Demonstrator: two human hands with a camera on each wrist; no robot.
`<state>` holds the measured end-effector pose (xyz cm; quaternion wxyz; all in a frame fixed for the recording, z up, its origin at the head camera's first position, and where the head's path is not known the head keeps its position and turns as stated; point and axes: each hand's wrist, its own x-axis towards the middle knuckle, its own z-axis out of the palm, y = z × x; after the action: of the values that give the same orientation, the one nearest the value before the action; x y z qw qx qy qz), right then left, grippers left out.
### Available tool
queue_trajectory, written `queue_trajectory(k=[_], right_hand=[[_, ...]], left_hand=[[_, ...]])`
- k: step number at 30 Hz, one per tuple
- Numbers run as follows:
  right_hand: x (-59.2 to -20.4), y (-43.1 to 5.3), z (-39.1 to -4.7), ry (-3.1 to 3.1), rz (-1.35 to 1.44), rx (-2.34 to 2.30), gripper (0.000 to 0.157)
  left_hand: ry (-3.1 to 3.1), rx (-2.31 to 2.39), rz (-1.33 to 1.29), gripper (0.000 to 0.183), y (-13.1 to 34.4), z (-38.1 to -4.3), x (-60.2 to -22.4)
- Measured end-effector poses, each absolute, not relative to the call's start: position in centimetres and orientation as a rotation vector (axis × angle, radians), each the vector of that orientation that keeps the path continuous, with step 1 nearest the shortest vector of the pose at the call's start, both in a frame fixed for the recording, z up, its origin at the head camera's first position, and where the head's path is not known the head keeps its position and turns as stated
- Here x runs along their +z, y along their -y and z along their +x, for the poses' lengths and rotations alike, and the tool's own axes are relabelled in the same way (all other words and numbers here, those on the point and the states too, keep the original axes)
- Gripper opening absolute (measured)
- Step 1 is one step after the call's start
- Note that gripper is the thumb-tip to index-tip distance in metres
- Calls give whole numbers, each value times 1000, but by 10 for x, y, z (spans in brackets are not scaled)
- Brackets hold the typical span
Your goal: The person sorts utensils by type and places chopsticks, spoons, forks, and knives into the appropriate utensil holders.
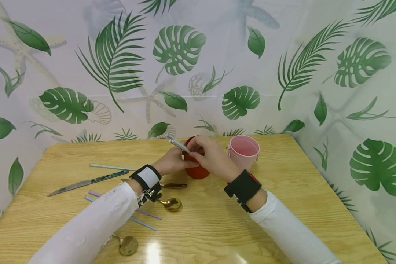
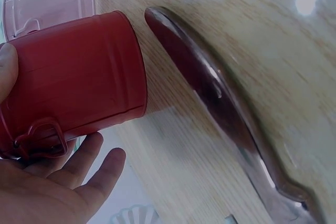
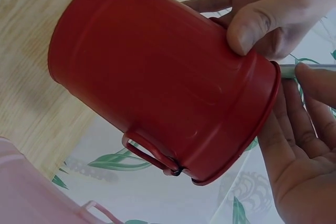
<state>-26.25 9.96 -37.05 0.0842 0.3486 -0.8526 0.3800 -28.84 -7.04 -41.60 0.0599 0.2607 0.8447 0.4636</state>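
Observation:
A small red metal bucket (image 1: 200,173) with side handles stands near the far side of the table. My left hand (image 1: 173,161) holds its side, with the thumb (image 3: 244,35) on the wall near the rim. My right hand (image 1: 214,156) is at the bucket's mouth and pinches a slim, pale utensil (image 1: 178,142) that slants up to the left. In the right wrist view a short piece of the pale handle (image 3: 289,71) shows at the rim beside the thumb. The utensil's other end is hidden, so its kind cannot be told. The bucket's inside is mostly covered by my right hand.
A pink bucket (image 1: 242,161) stands to the right. Left lie a knife (image 1: 89,182), a pale green stick (image 1: 110,167), purple (image 1: 151,215) and blue (image 1: 143,223) sticks. Nearer are a copper-coloured knife (image 1: 173,185) and gold spoons (image 1: 172,204). A leaf-printed cloth (image 1: 198,84) hangs behind.

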Motion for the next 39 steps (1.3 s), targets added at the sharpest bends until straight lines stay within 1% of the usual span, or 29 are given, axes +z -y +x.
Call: queue_trajectory(k=[5,8,15,21,25,29,36,39], right_hand=[[-371,-100,-263,2563,1020,1120,20],[-372,-101,-264,2570,1014,1118,20],[-370,-104,-263,2556,1022,1157,19],[-370,-107,-261,2523,1041,1196,21],[-368,-107,-257,2493,1046,1180,16],[-362,-104,-246,2427,1072,1122,12],[-349,-95,-217,2305,1201,1049,16],[-346,-94,-210,2293,1213,1051,17]], left_hand=[[-2533,1423,677,55,70,-289,-417],[-2523,1437,655,59,70,-289,-418],[-2525,1420,697,57,69,-289,-413],[-2521,1426,675,59,70,-287,-413],[-2515,1433,679,58,70,-286,-414],[-2518,1425,714,49,70,-287,-414],[-2600,1339,812,20,72,-287,-412],[-2618,1315,824,18,73,-286,-412]])
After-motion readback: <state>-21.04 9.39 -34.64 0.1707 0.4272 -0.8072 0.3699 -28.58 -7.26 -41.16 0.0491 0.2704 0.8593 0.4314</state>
